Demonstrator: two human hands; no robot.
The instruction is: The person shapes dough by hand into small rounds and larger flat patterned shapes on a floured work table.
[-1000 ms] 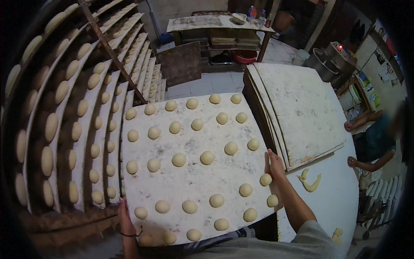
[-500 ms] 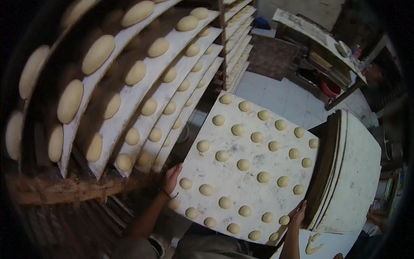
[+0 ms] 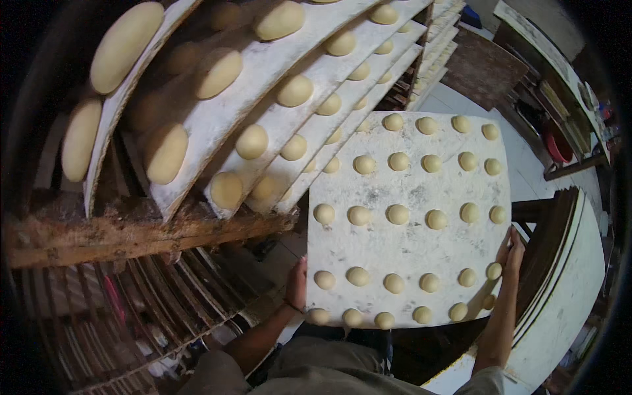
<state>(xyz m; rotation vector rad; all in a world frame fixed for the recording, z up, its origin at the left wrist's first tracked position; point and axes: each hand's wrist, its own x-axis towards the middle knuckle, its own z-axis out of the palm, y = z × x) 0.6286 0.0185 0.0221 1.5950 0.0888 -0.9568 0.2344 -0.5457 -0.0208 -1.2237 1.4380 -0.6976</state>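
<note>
Though smudged, flat floury board (image 3: pixel 408 250)

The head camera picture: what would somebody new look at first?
Probably the big floury board in the middle, with its rows of pale dough balls, held at its sides by the left grip and right grip. Next, the rack at upper left, where plump dough pieces sit on shelves. A stack of boards lies toward the right.

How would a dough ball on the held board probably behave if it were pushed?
A dough ball probably dents easily, as its smooth, plump surface suggests soft dough. Being rounded, it might roll a little. The board looks dusty white, so sticking seems less likely.
</note>
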